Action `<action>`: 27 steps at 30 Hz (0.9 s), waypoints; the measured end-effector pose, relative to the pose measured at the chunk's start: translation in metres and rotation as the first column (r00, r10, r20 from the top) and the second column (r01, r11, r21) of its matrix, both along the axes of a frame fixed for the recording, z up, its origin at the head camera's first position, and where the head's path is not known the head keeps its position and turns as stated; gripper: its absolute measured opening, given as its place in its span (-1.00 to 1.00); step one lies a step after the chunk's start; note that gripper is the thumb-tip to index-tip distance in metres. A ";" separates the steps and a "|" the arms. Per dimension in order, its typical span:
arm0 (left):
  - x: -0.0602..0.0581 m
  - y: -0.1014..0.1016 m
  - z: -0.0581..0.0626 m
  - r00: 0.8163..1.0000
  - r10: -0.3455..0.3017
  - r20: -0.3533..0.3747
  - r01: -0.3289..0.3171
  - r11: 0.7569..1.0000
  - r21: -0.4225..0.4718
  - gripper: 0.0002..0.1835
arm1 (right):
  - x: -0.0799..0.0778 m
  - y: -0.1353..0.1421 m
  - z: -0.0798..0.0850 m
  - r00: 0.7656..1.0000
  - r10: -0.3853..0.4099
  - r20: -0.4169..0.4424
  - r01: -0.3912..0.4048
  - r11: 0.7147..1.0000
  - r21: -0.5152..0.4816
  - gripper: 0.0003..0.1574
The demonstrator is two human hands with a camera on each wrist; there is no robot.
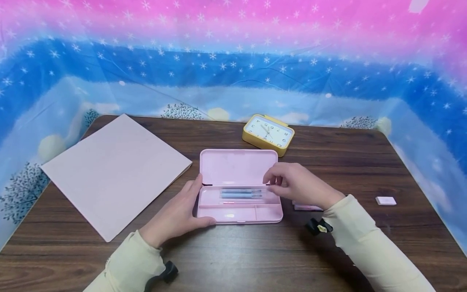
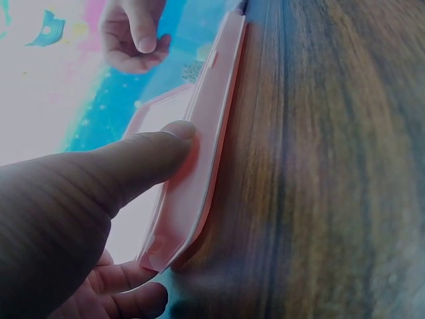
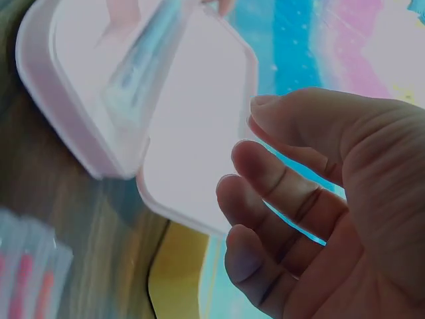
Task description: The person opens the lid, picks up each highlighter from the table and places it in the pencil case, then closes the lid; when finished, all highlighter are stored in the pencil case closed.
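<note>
A pink pencil case lies with its lid up in the middle of the table. Blue pens rest in its rear compartment, with a pinkish one beside them. My left hand holds the case by its left end. In the left wrist view the thumb presses the front wall while fingertips reach round the corner. Over the right end of the case hovers my right hand, fingers loosely bent, nothing between them. Clear pens with pink and red inside lie on the table beside the case, partly hidden under the right wrist.
A yellow alarm clock sits just behind the case's lid. To the left lies a large pale square sheet or folder. A white eraser is at the far right of the wooden table. Snowflake-printed cloth hangs behind.
</note>
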State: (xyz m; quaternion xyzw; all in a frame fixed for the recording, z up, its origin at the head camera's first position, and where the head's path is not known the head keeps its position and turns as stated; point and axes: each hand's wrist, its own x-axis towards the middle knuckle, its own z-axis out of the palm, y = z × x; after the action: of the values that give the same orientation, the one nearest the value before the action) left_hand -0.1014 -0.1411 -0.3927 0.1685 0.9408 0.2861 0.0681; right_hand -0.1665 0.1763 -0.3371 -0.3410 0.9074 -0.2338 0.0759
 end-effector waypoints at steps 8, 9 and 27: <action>0.000 0.001 0.000 1.000 -0.003 -0.006 0.003 1.000 0.005 0.25 | 0.002 0.034 0.012 0.994 -0.107 0.009 0.107 0.994 0.014 -0.84; 0.000 0.001 0.000 1.000 -0.003 -0.007 0.003 1.000 0.003 0.25 | 0.003 0.039 0.012 0.993 -0.115 0.011 0.114 0.993 0.019 -0.83; 0.000 0.001 0.001 1.000 0.000 0.015 0.000 1.000 -0.013 0.24 | 0.014 0.130 -0.015 0.962 -0.273 0.010 0.269 0.954 0.133 -0.83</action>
State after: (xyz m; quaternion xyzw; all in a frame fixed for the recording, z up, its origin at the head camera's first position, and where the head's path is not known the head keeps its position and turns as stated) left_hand -0.1015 -0.1400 -0.3913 0.1659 0.9421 0.2814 0.0762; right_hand -0.1527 0.3066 -0.3516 -0.2045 0.9577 -0.1868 0.0783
